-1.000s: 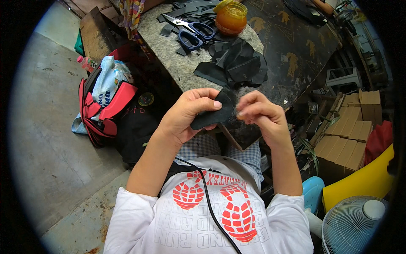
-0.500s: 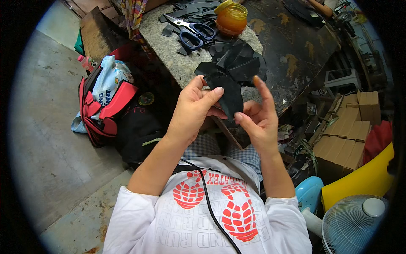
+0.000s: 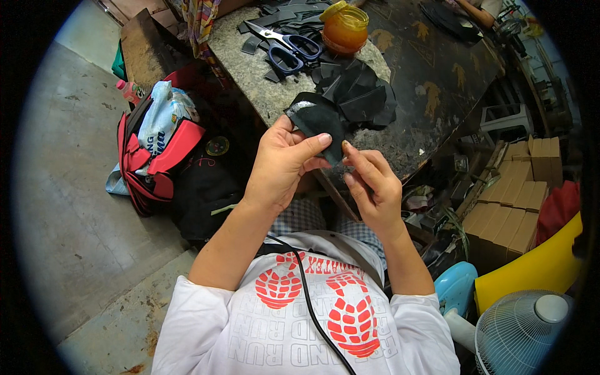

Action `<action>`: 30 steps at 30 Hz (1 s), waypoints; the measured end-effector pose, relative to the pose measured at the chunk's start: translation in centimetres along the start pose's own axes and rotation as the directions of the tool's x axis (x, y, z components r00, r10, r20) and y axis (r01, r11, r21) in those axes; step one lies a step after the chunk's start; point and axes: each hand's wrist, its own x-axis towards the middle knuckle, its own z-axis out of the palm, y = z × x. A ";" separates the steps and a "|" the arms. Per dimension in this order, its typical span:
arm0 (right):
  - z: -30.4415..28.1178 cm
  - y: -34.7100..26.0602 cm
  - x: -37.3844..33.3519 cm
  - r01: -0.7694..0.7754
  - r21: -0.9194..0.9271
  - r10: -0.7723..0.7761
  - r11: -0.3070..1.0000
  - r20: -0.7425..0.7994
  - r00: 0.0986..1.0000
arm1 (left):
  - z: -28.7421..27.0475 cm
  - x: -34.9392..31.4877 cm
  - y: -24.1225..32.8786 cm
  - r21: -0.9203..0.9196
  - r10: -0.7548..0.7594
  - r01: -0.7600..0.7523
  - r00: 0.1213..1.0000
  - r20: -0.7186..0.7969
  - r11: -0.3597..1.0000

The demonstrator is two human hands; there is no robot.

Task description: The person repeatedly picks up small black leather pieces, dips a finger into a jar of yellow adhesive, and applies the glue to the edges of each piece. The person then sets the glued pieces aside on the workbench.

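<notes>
My left hand pinches a thin, curved black leather-like piece between thumb and fingers, above the near edge of the bench. A pale, shiny patch shows at the piece's upper left end. With bent fingers, my right hand grips its right edge; the index fingertip looks brownish, and the thumb sits lower. Just beyond lies a pile of similar black pieces. Scissors with dark blue handles lie open on the stone slab, beside an orange-brown jar with a yellow rim.
Black offcuts cover the slab's far end. To the left stands a black and red bag with a light-blue package. On the right are stacked cardboard boxes, a yellow object and a fan. Another person's arm shows far right.
The black piece has turned in my left hand, bringing its pale patch into view. My right index finger has come down from its raised position to the piece's edge.
</notes>
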 end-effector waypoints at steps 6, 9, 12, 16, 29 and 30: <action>-0.1 -0.3 0.1 0.189 -0.294 -0.180 0.937 0.059 0.982 | 0.2 0.2 0.0 0.095 0.073 -0.069 0.996 -0.041 0.993; -0.4 -0.3 0.3 0.265 -0.378 -0.254 0.887 0.080 0.964 | 0.6 -0.1 0.0 0.141 0.095 -0.087 0.994 -0.046 0.986; -0.8 -0.5 0.3 0.308 -0.436 -0.286 0.846 0.117 0.951 | 0.8 -0.2 -0.1 0.172 0.117 -0.107 0.992 -0.053 0.979; -1.6 -0.6 0.3 0.178 -0.285 -0.157 0.942 0.094 0.983 | 0.4 -0.2 0.0 0.209 0.119 -0.106 0.991 -0.054 0.972; -8.4 5.2 4.2 -0.373 -0.088 0.313 0.924 -0.389 0.866 | 1.4 0.0 -1.3 0.842 0.372 -0.432 0.876 0.307 0.323; -9.6 6.4 4.8 -0.458 -0.129 0.370 0.880 -0.420 0.829 | 0.8 1.0 -0.6 0.848 0.507 -0.526 0.748 0.429 0.059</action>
